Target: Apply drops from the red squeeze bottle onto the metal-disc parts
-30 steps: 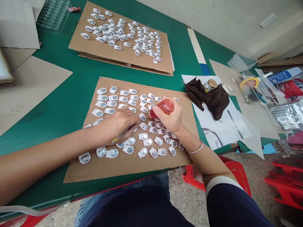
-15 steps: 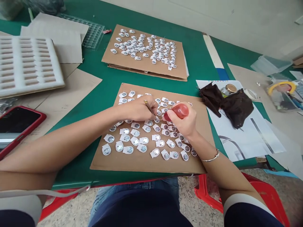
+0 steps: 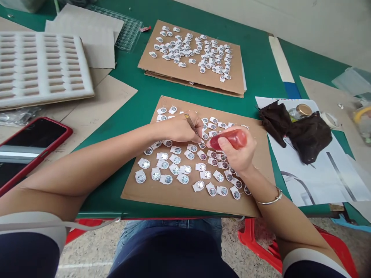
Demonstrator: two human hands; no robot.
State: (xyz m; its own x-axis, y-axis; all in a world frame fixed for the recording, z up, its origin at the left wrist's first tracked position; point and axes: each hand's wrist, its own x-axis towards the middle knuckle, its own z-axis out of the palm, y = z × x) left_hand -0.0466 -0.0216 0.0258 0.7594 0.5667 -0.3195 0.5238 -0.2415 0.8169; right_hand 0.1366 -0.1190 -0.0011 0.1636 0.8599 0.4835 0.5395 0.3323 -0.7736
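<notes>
My left hand [image 3: 184, 127] is closed on metal tweezers [image 3: 191, 125], their tips pointing down at a small round silver disc with a white paper tab [image 3: 202, 145]. In my right hand [image 3: 242, 152] is a red squeeze bottle [image 3: 232, 139], lying tilted with its nozzle aimed left at that same disc. Whether the nozzle touches the disc I cannot tell. Both hands hover over a brown cardboard sheet [image 3: 162, 199] that carries several rows of such tabbed discs. My fingers hide some discs near the middle.
Behind lies a second cardboard stack [image 3: 185, 73] with many similar discs. To the left are a white foam tray [image 3: 43, 69] and a red-cased phone [image 3: 37, 143]. On the right, a dark brown cloth [image 3: 310, 139] and a glass jar [image 3: 301, 111] rest on white paper [image 3: 304, 177].
The whole view has shifted, so the table things appear farther right. The red bottle now lies flatter, with its rear end turned more to the right. Both hands keep their holds.
</notes>
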